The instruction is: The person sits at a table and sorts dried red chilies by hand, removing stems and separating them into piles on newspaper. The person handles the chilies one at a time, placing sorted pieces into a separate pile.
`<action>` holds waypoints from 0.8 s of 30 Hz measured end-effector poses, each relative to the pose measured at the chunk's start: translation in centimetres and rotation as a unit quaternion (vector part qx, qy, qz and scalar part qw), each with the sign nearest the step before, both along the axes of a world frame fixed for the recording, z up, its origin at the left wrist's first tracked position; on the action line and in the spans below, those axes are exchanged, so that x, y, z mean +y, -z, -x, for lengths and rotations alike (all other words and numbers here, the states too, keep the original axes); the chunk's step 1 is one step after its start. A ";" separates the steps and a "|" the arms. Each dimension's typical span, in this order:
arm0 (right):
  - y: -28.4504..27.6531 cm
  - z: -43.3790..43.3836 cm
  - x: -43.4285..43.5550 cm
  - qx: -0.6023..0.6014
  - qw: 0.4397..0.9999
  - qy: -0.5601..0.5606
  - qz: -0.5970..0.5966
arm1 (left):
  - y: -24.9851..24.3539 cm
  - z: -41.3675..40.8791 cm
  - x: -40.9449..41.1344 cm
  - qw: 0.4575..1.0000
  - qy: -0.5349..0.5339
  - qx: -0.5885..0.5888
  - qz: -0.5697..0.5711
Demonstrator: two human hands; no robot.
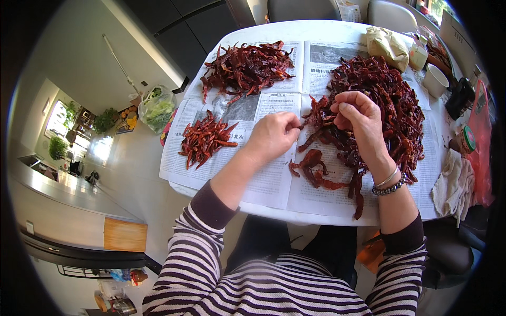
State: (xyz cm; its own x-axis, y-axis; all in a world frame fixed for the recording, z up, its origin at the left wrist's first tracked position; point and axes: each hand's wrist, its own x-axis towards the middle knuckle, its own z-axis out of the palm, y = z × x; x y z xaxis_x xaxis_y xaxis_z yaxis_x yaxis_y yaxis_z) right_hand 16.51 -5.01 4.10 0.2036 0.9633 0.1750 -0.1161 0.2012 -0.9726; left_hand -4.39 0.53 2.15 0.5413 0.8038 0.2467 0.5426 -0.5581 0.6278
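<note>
Over the middle of the newspaper (261, 185), my left hand (276, 132) has its thumb and fingers pinched together. A dark bit of dried chili shows right at those fingertips, but I cannot tell whether it is held. My right hand (361, 114) wears a bangle and a beaded bracelet on its wrist. It is raised in front of a large heap of dark red dried chili peppers (395, 106), thumb against curled fingers; whatever may be between them is hidden. Several loose chilies (316, 170) lie below, between my hands. Left of my left hand sits a small pile of brighter red chilies (205, 138).
Another chili pile (249, 67) occupies the far left of the white table (316, 29). Along the right side stand a paper bag (387, 47), a white bowl (435, 81), a green-lidded jar (463, 141), a cloth (454, 181) and a red plastic bag (480, 150).
</note>
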 end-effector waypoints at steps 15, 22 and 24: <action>0.2 1.6 -0.5 -0.186 0.982 -0.026 0.001 | -0.6 0.9 0.8 0.895 0.057 -0.303 0.322; 0.3 1.2 -0.4 -0.219 0.975 -0.022 0.002 | 0.0 -0.2 0.4 0.908 0.064 -0.333 0.245; 0.1 1.2 -0.6 -0.231 0.973 -0.018 0.007 | 0.2 -0.5 0.5 0.913 0.051 -0.332 0.233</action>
